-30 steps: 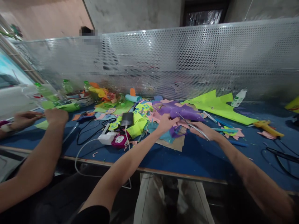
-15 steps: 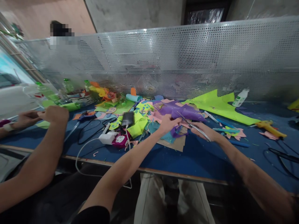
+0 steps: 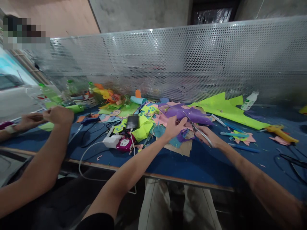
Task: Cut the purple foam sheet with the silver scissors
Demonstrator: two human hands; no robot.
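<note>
Head cam, looking down at a blue table (image 3: 211,166). Left hand (image 3: 173,127) pinches a purple foam sheet (image 3: 192,115), crumpled and ragged-edged, lying mid-table on top of a heap of pink, yellow & teal scraps (image 3: 146,123). Right hand (image 3: 206,136) is closed around scissors (image 3: 195,126), blades pointing up-left into the purple sheet. Bare blue surface lies near the front edge & to the right; a lime sheet (image 3: 225,110) and yellow glue gun (image 3: 281,134) sit farther right. Perforated metal screen (image 3: 168,64) closes off the back. At far left, another person's hands (image 3: 51,115) sit well apart from the sheet.
</note>
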